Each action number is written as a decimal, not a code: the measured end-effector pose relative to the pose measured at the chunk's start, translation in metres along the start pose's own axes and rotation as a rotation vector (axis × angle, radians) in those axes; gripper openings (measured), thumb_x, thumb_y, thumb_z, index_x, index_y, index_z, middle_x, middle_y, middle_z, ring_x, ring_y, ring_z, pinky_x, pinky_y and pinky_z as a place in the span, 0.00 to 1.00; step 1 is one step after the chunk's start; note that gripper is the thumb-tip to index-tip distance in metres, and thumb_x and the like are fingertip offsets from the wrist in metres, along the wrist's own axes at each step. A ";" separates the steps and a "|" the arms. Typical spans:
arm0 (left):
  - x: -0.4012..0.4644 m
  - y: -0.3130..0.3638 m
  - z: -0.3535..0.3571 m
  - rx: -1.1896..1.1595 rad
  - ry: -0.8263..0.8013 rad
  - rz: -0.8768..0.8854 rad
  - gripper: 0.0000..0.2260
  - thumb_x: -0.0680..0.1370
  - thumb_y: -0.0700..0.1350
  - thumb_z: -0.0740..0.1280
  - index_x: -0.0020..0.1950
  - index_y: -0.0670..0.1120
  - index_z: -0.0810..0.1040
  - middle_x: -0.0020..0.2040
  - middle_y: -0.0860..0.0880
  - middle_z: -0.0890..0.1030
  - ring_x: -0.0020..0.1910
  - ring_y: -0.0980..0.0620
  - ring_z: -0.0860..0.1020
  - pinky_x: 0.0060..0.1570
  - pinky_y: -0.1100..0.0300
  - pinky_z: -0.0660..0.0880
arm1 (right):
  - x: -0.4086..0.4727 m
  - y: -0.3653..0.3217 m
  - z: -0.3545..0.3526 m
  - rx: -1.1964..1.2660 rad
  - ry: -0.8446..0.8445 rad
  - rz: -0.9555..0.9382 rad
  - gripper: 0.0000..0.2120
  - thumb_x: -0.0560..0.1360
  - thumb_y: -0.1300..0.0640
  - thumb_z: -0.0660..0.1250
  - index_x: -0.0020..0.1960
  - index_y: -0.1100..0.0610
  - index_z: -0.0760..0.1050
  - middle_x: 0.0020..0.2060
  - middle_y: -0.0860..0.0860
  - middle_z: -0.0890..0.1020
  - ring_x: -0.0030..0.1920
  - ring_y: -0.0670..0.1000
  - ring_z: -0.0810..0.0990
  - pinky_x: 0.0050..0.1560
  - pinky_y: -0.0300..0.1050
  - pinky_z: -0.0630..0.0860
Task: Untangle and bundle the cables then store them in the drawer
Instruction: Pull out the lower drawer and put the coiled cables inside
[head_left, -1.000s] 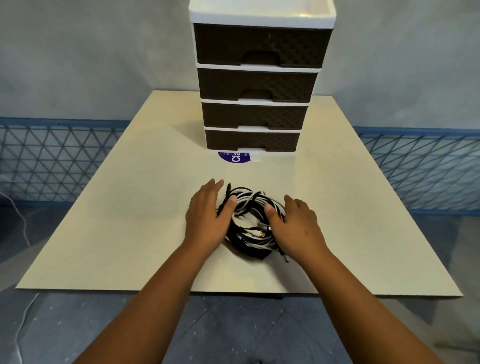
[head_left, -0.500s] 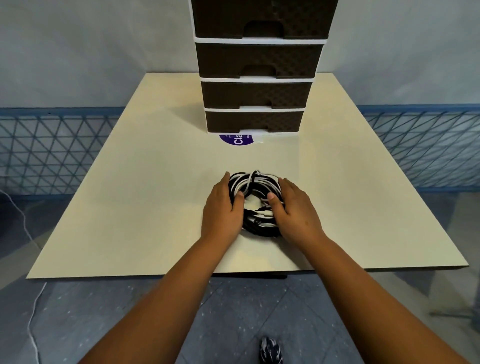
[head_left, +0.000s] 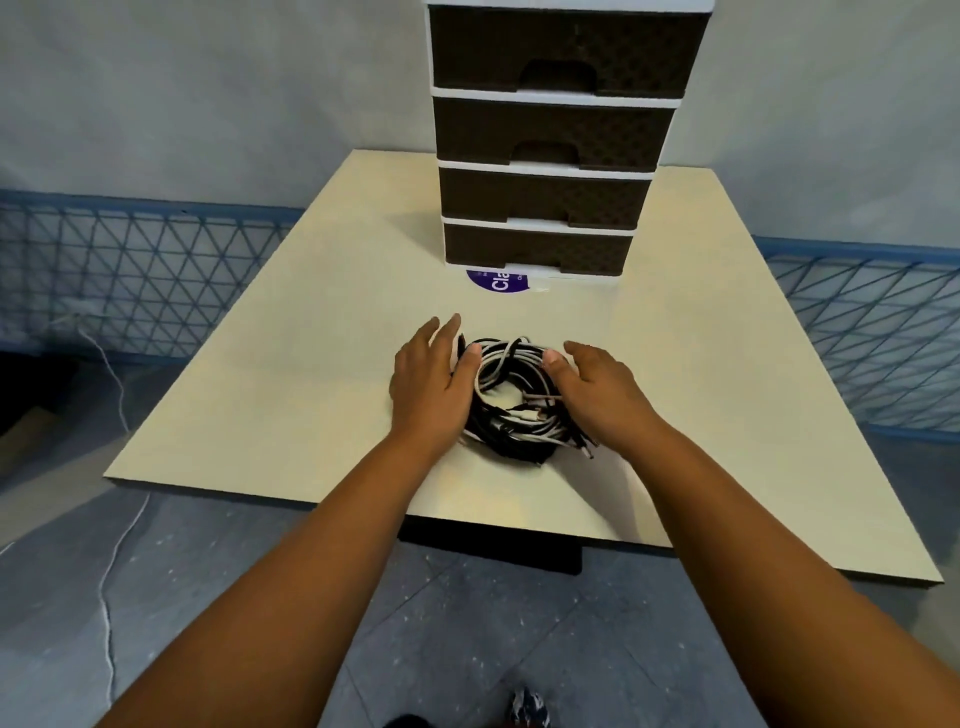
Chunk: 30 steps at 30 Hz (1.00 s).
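Cables (head_left: 511, 395), black and white, lie coiled in a tangle on the cream table (head_left: 291, 374), near its front edge and well apart from the closed drawer unit (head_left: 550, 171). Left hand (head_left: 431, 384) and right hand (head_left: 597, 389) flank the coil, fingers relaxed and fairly straight, thumbs resting on the loops.

Cables (head_left: 511, 397) lie on tabletop (head_left: 291, 374), near-center. L hand (head_left: 431, 384) touches their left side, R hand (head_left: 597, 395) their right. Drawer unit (head_left: 556, 140) stands far-center on tabletop, behind cables, well apart. Sticker (head_left: 496, 282) at unit's near-left base.
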<state>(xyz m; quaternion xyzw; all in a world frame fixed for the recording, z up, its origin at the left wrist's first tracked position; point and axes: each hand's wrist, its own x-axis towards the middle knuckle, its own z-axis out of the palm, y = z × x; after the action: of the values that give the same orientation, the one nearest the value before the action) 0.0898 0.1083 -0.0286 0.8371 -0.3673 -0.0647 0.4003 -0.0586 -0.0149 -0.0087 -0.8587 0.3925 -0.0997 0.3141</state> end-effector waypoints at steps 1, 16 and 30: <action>0.003 0.004 -0.003 0.027 0.021 -0.002 0.21 0.83 0.56 0.55 0.75 0.54 0.65 0.77 0.49 0.61 0.75 0.48 0.56 0.72 0.49 0.55 | 0.003 -0.003 -0.005 0.017 0.005 0.003 0.30 0.81 0.38 0.52 0.75 0.56 0.65 0.73 0.56 0.69 0.73 0.59 0.65 0.72 0.53 0.62; 0.143 0.096 -0.037 0.375 0.209 0.397 0.26 0.79 0.57 0.63 0.75 0.52 0.63 0.78 0.49 0.58 0.77 0.46 0.56 0.72 0.47 0.56 | 0.101 -0.038 -0.035 1.278 -0.054 0.460 0.15 0.80 0.52 0.63 0.63 0.59 0.74 0.59 0.57 0.79 0.56 0.58 0.80 0.49 0.49 0.78; 0.278 0.142 -0.060 0.755 0.320 0.747 0.46 0.72 0.67 0.66 0.80 0.50 0.46 0.80 0.44 0.49 0.79 0.42 0.47 0.72 0.43 0.35 | 0.194 -0.085 -0.034 1.753 0.088 0.522 0.11 0.79 0.60 0.63 0.60 0.61 0.74 0.57 0.59 0.80 0.52 0.58 0.83 0.49 0.50 0.78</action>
<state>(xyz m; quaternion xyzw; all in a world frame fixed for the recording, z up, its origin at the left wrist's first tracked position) 0.2350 -0.0981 0.1648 0.7348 -0.5713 0.3458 0.1190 0.1092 -0.1314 0.0561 -0.1923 0.3696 -0.3206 0.8507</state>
